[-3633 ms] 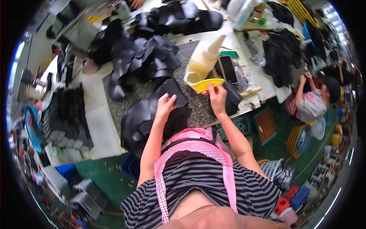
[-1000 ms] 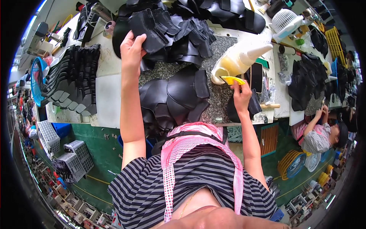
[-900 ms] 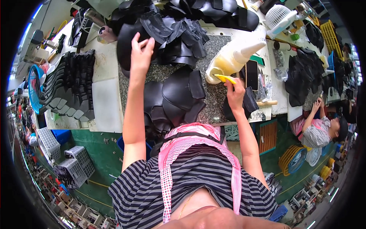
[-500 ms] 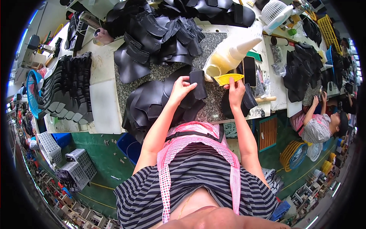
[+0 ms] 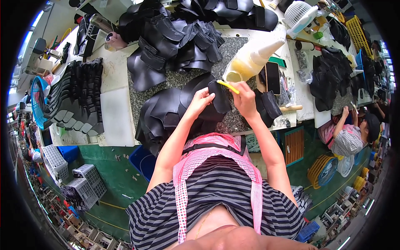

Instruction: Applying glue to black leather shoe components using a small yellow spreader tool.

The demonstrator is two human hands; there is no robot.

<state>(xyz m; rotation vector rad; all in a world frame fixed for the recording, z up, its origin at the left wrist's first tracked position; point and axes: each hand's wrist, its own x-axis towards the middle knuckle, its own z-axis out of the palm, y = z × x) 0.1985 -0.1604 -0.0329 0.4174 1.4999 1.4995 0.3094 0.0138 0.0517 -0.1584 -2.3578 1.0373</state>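
My left hand [image 5: 201, 103] pinches the side of a black, flexible sheet piece [image 5: 219, 99], its upper end raised over the stone slab. In my right hand [image 5: 245, 100] is a thin yellow scraper [image 5: 228, 86], held edge-on between thumb and fingers. The scraper's tip meets the upper end of the black piece. Just beyond my right hand a white plastic bottle [image 5: 254, 56] lies tilted, its open round end toward me, with yellowish stuff inside. Under and left of my left hand, overlapping black pieces [image 5: 160, 110] lie fanned out.
A tall heap of black pieces [image 5: 175, 41] covers the table's far side. At left are stacked black parts [image 5: 77, 98] and a white board [image 5: 116, 112]. A phone [image 5: 273, 78] and a white fan [image 5: 298, 16] stand right. Another person [image 5: 350, 133] works at far right.
My right hand has moved left and turned the scraper edge-on, bringing it from the bottle's mouth to the black piece. My left hand keeps its hold on the piece.
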